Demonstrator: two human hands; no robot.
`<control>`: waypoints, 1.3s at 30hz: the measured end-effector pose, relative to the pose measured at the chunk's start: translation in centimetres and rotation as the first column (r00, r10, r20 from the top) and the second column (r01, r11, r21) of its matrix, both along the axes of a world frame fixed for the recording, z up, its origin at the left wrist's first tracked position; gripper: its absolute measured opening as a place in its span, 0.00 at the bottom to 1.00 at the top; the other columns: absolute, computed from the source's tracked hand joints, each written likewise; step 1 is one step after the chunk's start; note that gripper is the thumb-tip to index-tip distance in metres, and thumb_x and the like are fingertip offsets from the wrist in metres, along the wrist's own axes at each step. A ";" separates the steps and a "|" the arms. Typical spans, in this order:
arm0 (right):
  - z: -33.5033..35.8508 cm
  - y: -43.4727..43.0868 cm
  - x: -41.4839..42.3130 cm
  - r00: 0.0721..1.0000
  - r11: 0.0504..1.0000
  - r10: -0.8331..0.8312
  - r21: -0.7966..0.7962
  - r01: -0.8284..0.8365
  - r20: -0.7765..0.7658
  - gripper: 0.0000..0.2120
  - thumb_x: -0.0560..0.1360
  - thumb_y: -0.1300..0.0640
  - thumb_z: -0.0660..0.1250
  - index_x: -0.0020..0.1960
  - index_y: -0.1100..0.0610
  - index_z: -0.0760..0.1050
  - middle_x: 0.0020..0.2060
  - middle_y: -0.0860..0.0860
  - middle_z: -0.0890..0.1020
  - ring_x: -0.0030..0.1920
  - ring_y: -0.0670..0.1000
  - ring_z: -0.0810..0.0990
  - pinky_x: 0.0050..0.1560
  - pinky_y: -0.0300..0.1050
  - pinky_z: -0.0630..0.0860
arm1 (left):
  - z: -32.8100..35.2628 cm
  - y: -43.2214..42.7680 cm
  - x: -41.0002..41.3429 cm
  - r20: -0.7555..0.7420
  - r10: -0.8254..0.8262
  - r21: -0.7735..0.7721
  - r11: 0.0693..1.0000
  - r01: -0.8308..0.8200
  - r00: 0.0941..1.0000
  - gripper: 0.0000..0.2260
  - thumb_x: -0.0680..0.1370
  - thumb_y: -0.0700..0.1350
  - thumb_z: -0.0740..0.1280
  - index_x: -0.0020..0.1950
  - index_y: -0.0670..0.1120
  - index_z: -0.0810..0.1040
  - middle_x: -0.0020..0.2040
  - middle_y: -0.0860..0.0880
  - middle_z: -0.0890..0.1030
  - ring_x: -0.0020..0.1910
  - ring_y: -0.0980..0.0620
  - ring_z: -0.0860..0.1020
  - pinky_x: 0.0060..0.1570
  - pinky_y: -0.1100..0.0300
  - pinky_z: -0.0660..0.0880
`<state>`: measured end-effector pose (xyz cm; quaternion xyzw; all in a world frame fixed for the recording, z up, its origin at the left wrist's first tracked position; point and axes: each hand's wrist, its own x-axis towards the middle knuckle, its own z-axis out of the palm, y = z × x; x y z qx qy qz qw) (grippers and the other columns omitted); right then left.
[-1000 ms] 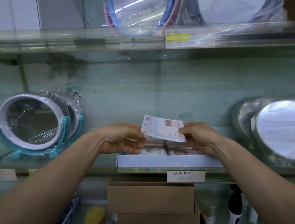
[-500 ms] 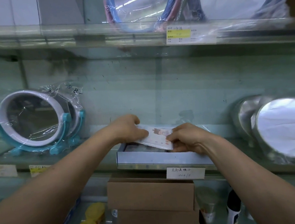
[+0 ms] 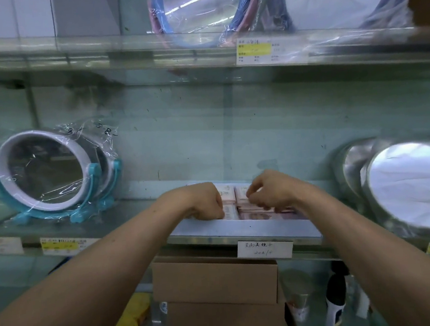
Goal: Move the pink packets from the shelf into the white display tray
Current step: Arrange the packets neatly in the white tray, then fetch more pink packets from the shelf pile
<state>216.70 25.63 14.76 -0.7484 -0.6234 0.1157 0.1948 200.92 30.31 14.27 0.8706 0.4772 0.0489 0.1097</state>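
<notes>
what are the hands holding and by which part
Right hand pinches the top pink packet by its left edge; left hand hides its fingers, cannot tell.

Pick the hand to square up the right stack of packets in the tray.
Right hand: its fingers curl onto the right stack. The left hand sits over the left column and would have to cross the tray.
</notes>
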 end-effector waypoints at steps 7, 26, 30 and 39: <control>-1.2 -1.7 1.3 0.984 0.983 0.067 -0.183 -0.036 0.167 0.13 0.78 0.51 0.62 0.57 0.52 0.82 0.57 0.48 0.81 0.55 0.50 0.77 0.60 0.44 0.73 | 0.4 -0.9 2.1 -0.106 0.044 -0.012 0.999 -0.046 0.993 0.24 0.75 0.60 0.66 0.65 0.46 0.76 0.62 0.48 0.77 0.54 0.48 0.76 0.45 0.59 0.71; -0.9 -3.1 -0.6 0.990 0.990 0.136 0.041 -0.138 0.043 0.18 0.78 0.59 0.57 0.30 0.56 0.64 0.30 0.50 0.69 0.31 0.49 0.67 0.29 0.41 0.61 | -0.7 -2.1 1.5 0.177 0.229 0.138 0.957 -0.255 0.957 0.14 0.77 0.48 0.64 0.60 0.47 0.79 0.60 0.47 0.80 0.58 0.45 0.77 0.62 0.50 0.71; -1.3 -3.0 -2.8 0.973 0.970 0.222 0.084 -0.227 0.063 0.14 0.78 0.58 0.57 0.33 0.55 0.68 0.35 0.52 0.73 0.41 0.54 0.72 0.31 0.41 0.64 | -0.8 -2.9 -1.2 0.167 0.325 0.292 0.886 -0.362 0.931 0.17 0.77 0.51 0.64 0.65 0.51 0.75 0.63 0.49 0.78 0.62 0.45 0.74 0.63 0.50 0.69; -1.1 -2.4 -9.4 0.922 0.933 0.340 0.055 -0.355 0.185 0.08 0.77 0.53 0.59 0.44 0.56 0.74 0.44 0.53 0.76 0.44 0.54 0.74 0.36 0.43 0.68 | -0.5 -4.9 -7.8 0.063 0.431 0.328 0.843 -0.426 0.900 0.18 0.75 0.51 0.65 0.65 0.49 0.75 0.65 0.48 0.76 0.62 0.45 0.74 0.61 0.50 0.71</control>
